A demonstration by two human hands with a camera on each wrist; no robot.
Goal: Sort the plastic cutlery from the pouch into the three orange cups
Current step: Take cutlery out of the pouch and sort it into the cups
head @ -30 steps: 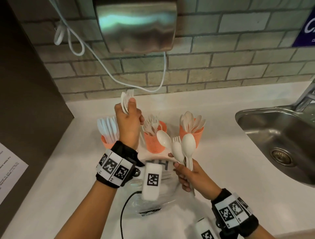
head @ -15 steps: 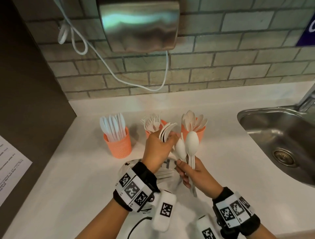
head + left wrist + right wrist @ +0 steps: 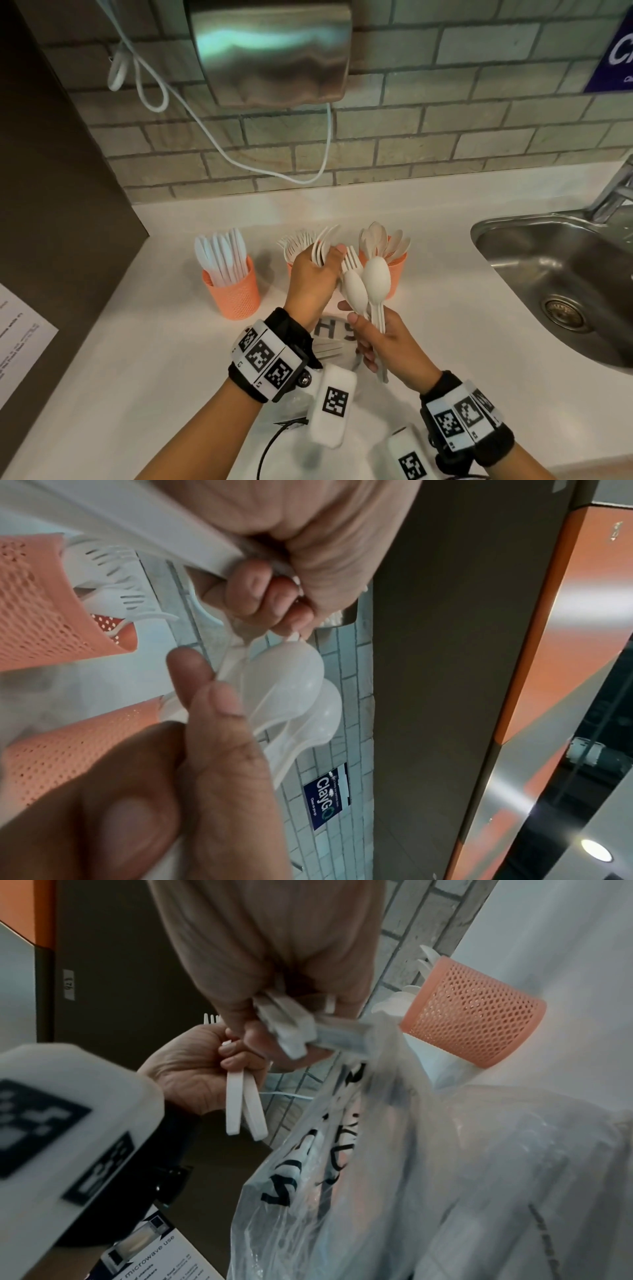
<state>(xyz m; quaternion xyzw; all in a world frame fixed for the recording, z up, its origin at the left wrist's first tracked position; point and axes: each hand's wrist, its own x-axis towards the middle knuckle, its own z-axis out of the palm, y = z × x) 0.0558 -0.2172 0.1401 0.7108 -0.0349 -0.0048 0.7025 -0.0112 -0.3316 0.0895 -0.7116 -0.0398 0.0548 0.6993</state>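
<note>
Three orange mesh cups stand in a row: the left cup [image 3: 236,294] holds knives, the middle cup [image 3: 290,266] holds forks and sits mostly behind my left hand, and the right cup [image 3: 399,274] holds spoons. My left hand [image 3: 313,274] grips a small stack of white forks [image 3: 323,241]. It sits right beside the bundle in my right hand [image 3: 380,339], which grips spoons [image 3: 376,281] and a fork [image 3: 351,257] by their handles. In the right wrist view two fork handles [image 3: 244,1104] hang below my left hand's fist. The clear pouch [image 3: 330,344] lies under both hands.
A steel sink [image 3: 561,281] with its tap [image 3: 616,192] is set into the white counter at the right. A dark cabinet side [image 3: 58,205] bounds the left. A metal hand dryer [image 3: 270,51] and a white cable [image 3: 239,161] hang on the brick wall behind the cups.
My left hand has carried its forks from above the left cup rightward and down, up against the bundle in my right hand. My right hand has barely moved.
</note>
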